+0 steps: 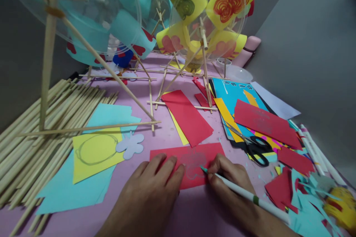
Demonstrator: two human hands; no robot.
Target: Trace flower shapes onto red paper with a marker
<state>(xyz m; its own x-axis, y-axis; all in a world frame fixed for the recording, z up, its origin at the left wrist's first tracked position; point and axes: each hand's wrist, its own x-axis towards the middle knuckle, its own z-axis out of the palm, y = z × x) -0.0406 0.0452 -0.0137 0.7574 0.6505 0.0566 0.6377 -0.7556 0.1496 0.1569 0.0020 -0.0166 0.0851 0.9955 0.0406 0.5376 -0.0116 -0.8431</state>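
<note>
My left hand [151, 189] lies flat with its fingers stretched out, pressing down the left part of a red paper strip [167, 155] on the pink table. My right hand [228, 177] pinches a white pencil [250, 196] whose green tip touches the red strip. A faint flower outline [193, 163] shows on the strip just left of the tip. A pale blue flower cutout [130, 145] lies to the left, next to a yellow sheet [94, 155] with a drawn oval.
Black-handled scissors [256, 148] rest on stacked coloured sheets [236, 107] at the right. Wooden sticks [33, 137] are piled at the left. Stick frames [50, 55] carrying clear discs with paper decorations stand behind. Paper scraps [300, 192] and pens [314, 148] lie at the right.
</note>
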